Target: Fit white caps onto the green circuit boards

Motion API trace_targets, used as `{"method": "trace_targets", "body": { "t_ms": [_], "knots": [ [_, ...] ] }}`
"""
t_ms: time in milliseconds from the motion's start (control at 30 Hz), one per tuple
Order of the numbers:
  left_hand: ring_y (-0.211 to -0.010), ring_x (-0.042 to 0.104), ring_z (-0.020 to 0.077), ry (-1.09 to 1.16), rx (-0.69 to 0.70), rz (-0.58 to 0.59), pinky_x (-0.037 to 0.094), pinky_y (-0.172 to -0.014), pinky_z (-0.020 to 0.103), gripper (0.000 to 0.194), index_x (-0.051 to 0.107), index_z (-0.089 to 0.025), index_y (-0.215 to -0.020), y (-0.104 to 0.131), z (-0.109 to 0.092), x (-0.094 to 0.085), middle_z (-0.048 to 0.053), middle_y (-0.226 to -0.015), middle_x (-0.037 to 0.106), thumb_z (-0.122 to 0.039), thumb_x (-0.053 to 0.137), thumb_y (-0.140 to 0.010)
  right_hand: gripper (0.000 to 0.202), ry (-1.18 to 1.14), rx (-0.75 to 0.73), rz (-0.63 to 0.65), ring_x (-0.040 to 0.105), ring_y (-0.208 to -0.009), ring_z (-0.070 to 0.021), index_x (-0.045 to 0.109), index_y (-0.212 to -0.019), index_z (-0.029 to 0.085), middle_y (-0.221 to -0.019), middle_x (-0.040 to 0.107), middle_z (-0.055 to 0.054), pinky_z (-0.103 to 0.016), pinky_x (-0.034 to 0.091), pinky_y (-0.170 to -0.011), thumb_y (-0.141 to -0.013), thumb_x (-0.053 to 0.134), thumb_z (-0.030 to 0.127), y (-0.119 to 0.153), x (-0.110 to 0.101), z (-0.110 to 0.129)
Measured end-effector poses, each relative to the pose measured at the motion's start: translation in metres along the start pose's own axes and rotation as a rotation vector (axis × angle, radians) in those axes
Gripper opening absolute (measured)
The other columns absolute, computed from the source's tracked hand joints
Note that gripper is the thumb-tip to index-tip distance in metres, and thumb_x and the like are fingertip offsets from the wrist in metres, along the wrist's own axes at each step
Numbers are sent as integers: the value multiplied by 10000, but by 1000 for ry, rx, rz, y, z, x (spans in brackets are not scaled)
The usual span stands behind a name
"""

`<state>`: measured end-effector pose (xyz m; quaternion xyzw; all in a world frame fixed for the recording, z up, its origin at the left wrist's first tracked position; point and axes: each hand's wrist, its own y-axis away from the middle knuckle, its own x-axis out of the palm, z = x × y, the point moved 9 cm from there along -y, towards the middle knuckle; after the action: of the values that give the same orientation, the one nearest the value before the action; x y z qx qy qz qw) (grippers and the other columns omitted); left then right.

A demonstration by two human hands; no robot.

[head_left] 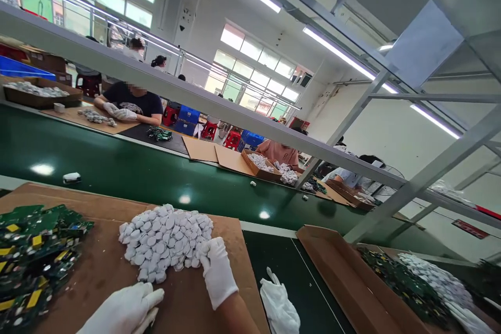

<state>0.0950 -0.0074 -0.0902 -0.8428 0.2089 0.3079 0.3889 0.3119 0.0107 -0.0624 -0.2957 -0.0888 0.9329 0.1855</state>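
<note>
While our right hand (214,266), in a white glove, reaches to the right edge of a heap of small white rounded plastic pieces (166,237), our left hand (127,305), gloved alike, hovers or rests just below the heap's lower left edge; we cannot tell which. The heap sits on a brown cardboard sheet (104,255), near its far edge. Our right thumb and fingers stand close together against the pieces, but we cannot tell whether one is pinched between them. Our left fingers curl inward with the back of the glove turned up, so we cannot see what, if anything, they hold.

To the left of the heap we have a pile of green circuit boards (37,250) with yellow components, apart from the white pieces. Just beyond the sheet runs a green conveyor belt (219,188), carrying a white part (72,178) at the left. Right of our sheet lie a crumpled white glove (278,303) and a long cardboard tray (352,282), with more boards (405,282) past it. Across the belt we see a co-worker in a dark shirt (146,104), white-gloved hands together behind a small group of white pieces (97,116).
</note>
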Motion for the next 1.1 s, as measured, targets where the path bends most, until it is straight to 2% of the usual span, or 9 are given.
{"method": "trace_targets", "body": {
  "t_ms": [167,433,567,633,700,833,967,1033,1100],
  "knots": [
    [-740,702,169,-4,-58,55,551,-737,182,204,686,-311,-896,0,-2,6,15,-772,706,-249,492,-884,285,-141,61,25,628,-953,-184,589,-1149,174,-1152,620,-70,-385,550,-815,-917,565,338,7,0,-4],
    [-774,713,175,93,-90,45,568,-760,183,242,683,-329,-998,-3,3,1,8,-834,726,-221,536,-839,272,-451,198,79,638,-800,-139,594,-1110,155,-1028,647,-49,-303,561,-676,-920,562,348,8,11,-3],
    [-900,713,184,168,-121,-35,571,-791,189,381,637,-370,-1140,-5,4,-9,-9,-993,739,-177,530,-829,275,-599,294,193,580,-588,-75,616,-1004,143,-831,650,-6,-213,502,-519,-935,526,393,29,37,4],
    [-989,691,195,219,-174,-110,574,-818,208,456,583,-388,-1227,-7,6,-18,-14,-1123,709,-188,545,-819,323,-668,336,270,486,-442,-39,614,-951,131,-701,616,30,-172,420,-411,-926,523,440,48,58,10],
    [-1030,673,208,273,-205,-137,580,-826,227,515,554,-398,-1263,-10,6,-25,-16,-1196,674,-209,595,-785,375,-735,359,332,390,-349,-15,605,-960,135,-662,615,40,-155,328,-336,-880,565,499,64,80,16],
    [-897,692,176,356,-154,-48,582,-778,213,463,634,-397,-1135,-22,-7,-28,-23,-1038,689,-147,615,-746,419,-846,390,370,319,-277,-9,554,-877,196,-598,590,65,-153,199,-292,-737,696,564,76,107,19],
    [-851,667,158,356,-120,-16,555,-788,221,489,645,-346,-1092,-26,-12,-28,-15,-952,658,-53,570,-708,405,-950,416,391,305,-300,-8,536,-766,203,-574,575,60,-155,169,-318,-692,747,541,74,112,18],
    [-821,655,155,318,-126,-23,546,-776,227,456,659,-322,-1052,-26,-10,-28,-14,-905,649,-42,547,-709,419,-1002,430,398,291,-316,-10,565,-777,195,-540,548,65,-155,179,-332,-696,727,573,73,110,23],
    [-817,652,158,299,-155,-54,544,-770,232,369,676,-300,-983,-26,-4,-30,-9,-890,650,-61,530,-743,438,-1089,470,399,376,-386,-23,621,-849,177,-582,567,49,-153,275,-384,-696,726,574,73,107,32]
  ]
}}
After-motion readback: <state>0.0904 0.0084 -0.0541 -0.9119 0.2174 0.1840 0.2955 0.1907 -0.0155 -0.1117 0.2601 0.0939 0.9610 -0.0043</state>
